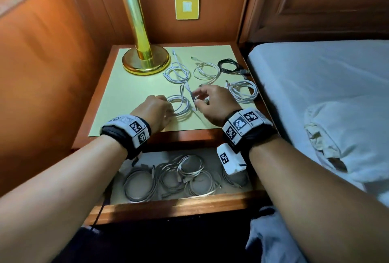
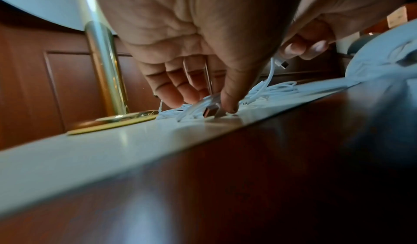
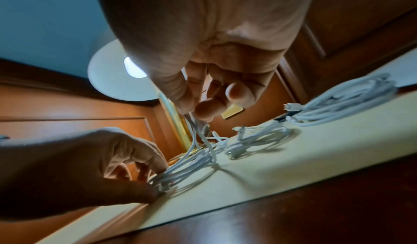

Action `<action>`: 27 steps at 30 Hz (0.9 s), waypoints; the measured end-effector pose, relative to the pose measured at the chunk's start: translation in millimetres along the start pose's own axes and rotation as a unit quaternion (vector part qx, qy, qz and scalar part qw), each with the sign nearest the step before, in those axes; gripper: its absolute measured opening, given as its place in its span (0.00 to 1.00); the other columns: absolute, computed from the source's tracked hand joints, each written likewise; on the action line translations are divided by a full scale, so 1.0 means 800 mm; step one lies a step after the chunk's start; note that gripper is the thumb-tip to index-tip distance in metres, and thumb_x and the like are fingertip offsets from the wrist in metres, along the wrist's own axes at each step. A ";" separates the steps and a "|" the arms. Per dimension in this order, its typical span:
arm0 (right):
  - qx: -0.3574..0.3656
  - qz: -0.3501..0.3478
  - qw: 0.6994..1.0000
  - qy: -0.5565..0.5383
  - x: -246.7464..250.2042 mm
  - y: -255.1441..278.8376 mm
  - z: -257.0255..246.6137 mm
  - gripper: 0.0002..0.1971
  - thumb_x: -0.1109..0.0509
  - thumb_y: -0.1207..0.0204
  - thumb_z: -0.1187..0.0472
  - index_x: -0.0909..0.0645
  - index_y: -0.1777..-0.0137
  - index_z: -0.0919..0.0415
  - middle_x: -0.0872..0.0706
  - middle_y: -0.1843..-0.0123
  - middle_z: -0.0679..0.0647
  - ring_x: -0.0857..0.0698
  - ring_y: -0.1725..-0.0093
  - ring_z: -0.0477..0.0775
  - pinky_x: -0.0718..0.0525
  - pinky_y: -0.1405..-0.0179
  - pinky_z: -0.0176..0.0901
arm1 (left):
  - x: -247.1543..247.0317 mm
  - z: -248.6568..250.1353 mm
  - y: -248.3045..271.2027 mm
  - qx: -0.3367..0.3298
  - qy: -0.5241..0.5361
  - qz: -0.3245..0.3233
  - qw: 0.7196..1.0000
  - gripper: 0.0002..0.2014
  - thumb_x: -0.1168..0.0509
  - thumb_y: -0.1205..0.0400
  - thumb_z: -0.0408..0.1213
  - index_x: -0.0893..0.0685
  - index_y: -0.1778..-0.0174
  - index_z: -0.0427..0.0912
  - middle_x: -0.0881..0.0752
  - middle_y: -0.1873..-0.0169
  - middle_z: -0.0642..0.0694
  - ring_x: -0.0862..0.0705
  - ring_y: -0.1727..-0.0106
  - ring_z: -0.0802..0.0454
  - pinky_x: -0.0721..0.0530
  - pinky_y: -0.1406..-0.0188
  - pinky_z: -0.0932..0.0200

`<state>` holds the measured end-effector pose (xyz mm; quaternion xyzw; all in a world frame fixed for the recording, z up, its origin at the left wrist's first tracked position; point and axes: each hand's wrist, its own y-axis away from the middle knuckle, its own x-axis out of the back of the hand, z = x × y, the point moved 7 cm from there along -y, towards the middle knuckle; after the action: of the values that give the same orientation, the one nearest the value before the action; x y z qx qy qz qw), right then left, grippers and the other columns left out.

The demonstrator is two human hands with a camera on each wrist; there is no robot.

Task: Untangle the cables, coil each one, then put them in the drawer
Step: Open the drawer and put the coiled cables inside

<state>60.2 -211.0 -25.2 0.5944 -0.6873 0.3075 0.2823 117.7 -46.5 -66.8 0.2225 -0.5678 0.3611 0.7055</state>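
Note:
A white cable coil lies on the pale nightstand top. My left hand pinches the coil's left side and its USB plug against the top; the same hand shows from the right wrist. My right hand pinches the loose end of that cable just above the coil's right side. Two more white coils lie behind, another at the right, and a black coil at the back right. The open drawer below holds several coiled white cables.
A brass lamp base stands at the back left of the top, its pole rising beside my left hand. A bed with a grey sheet borders the nightstand on the right. Wood panelling with a yellow wall plate stands behind.

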 end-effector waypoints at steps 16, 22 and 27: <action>0.059 -0.110 0.983 0.133 -0.082 0.016 -0.020 0.10 0.27 0.21 0.52 0.10 0.44 0.52 0.17 0.43 0.54 0.17 0.42 0.54 0.19 0.42 0.44 | 0.016 -0.005 0.050 0.077 0.085 -0.068 0.991 0.35 0.40 0.14 0.36 0.44 0.13 0.63 0.16 0.33 0.36 0.19 0.34 0.37 0.22 0.34 0.49; 0.038 -0.087 0.990 0.101 -0.056 0.003 -0.011 0.07 0.25 0.24 0.60 0.14 0.48 0.56 0.13 0.44 0.54 0.14 0.46 0.54 0.18 0.44 0.43 | 0.009 -0.002 0.036 0.075 0.180 -0.063 0.979 0.33 0.53 0.22 0.48 0.24 0.20 0.51 0.15 0.33 0.37 0.19 0.33 0.40 0.24 0.35 0.52; -0.040 -0.067 0.975 0.206 -0.026 -0.019 0.035 0.30 0.30 0.22 0.58 0.33 0.20 0.52 0.32 0.21 0.57 0.20 0.32 0.61 0.19 0.35 0.54 | -0.005 0.019 0.032 0.078 -0.006 -0.136 0.988 0.25 0.45 0.16 0.51 0.28 0.21 0.57 0.23 0.33 0.41 0.29 0.29 0.38 0.26 0.30 0.44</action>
<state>77.3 -220.2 -57.8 0.5513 -0.5847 0.3756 0.4616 88.5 -42.3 -69.4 0.3545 -0.5067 0.3034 0.7249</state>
